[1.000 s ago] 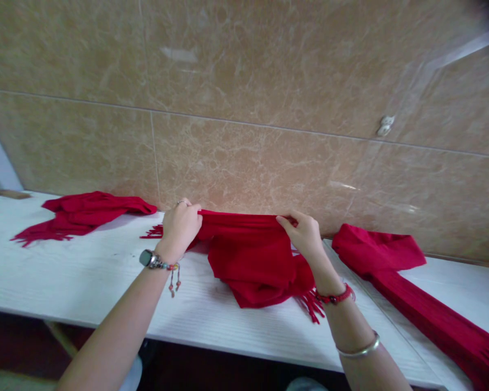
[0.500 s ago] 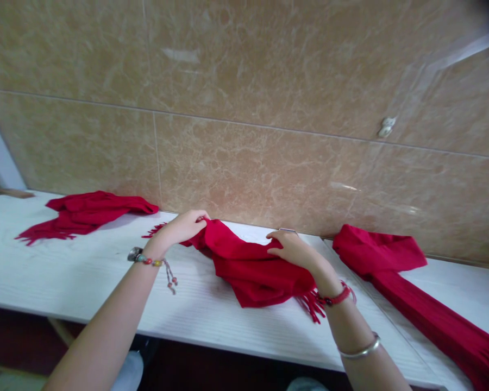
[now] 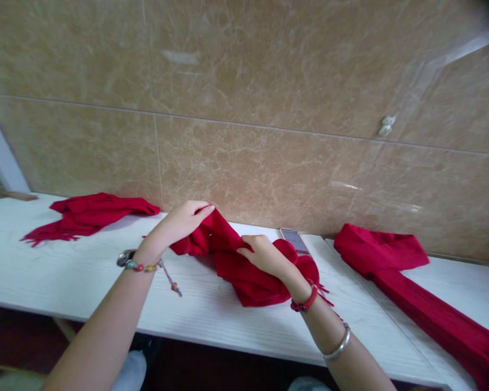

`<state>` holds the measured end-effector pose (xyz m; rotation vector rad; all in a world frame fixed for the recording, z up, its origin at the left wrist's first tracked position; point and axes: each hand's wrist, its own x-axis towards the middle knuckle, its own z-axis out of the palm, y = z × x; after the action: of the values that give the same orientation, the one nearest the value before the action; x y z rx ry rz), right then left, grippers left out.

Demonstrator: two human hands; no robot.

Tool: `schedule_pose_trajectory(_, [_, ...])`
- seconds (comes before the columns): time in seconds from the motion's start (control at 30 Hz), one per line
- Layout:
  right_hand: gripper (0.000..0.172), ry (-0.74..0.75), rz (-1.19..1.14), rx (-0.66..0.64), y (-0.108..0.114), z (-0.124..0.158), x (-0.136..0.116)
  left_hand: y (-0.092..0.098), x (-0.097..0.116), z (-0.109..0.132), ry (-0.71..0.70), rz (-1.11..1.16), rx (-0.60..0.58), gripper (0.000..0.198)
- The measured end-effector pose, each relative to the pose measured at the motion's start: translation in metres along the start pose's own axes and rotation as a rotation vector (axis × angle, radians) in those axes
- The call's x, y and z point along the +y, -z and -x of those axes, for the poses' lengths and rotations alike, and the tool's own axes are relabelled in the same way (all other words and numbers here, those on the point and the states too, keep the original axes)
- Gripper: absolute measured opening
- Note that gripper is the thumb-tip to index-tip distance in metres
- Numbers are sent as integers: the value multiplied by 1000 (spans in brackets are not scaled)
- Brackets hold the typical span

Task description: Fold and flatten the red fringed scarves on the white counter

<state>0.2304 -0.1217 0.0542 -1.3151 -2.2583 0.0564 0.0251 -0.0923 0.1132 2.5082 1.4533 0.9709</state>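
A red fringed scarf (image 3: 252, 277) lies bunched on the white table in front of me, part of it lifted between my hands. My left hand (image 3: 185, 222) pinches its raised edge near the wall, thumb along the cloth. Closer to the middle, my right hand (image 3: 264, 254) grips the same edge, fingers curled over it. Cloth hangs from the left hand down to the table in folds. Fringe shows at the scarf's right end, beside my right wrist. Most of the left-end fringe is hidden behind my left hand and wrist.
Another crumpled red scarf (image 3: 100, 212) lies to the left. A third red scarf (image 3: 424, 304), folded over at its top, stretches along the right side. A phone (image 3: 294, 240) rests by the marbled tile wall (image 3: 244, 163). The white table (image 3: 179, 315) has a seam at right.
My right hand has moved left along the scarf, closer to my left hand, and closed on its edge. The left hand has risen slightly, lifting cloth. The phone is now more exposed.
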Motion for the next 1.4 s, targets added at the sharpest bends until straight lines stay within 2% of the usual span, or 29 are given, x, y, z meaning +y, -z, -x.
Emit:
schedule_pose_trajectory(0.13, [13,-31,-87,168,13,-1,12,4,-20,-1,54,-170,63,35])
schedule_pose_trajectory(0.23, [19,-74,-197,314,24,0,22,-5,-34,-4,20,-313,20,31])
schedule_pose_trajectory(0.33, [25,-130,-345,408,29,1,31,-18,-41,-5,14,-411,-31,29])
schedule_pose_trajectory(0.43, [24,-152,-532,486,32,2,38,-25,-42,-2,109,-509,-19,28])
schedule_pose_trajectory(0.53, [22,-158,-671,529,35,4,42,-25,-42,2,200,-563,39,30])
schedule_pose_trajectory(0.6, [23,-172,-699,547,37,5,45,-22,-42,3,217,-520,113,28])
schedule_pose_trajectory(0.7, [25,-199,-668,549,40,6,51,-18,-44,-2,232,-282,250,24])
schedule_pose_trajectory(0.77, [25,-232,-552,493,41,7,56,-17,-45,-6,227,-74,325,23])
schedule_pose_trajectory(0.83, [24,-261,-359,426,38,7,57,-17,-43,-9,183,88,348,23])
schedule_pose_trajectory(0.93, [30,-172,-135,368,29,6,47,-18,-32,-7,50,217,222,21])
schedule_pose_trajectory(1.03, [50,-29,-107,304,16,4,27,-19,-14,-2,-89,212,71,18])
schedule_pose_trajectory(1.1, [54,-1,-104,285,9,3,13,-18,-2,2,-143,184,7,19])
schedule_pose_trajectory(1.23, [47,48,-116,282,6,0,-4,-17,13,7,-208,139,-87,20])
schedule_pose_trajectory(1.4, [32,146,-207,235,5,-4,-9,-14,22,11,-253,134,-115,19])
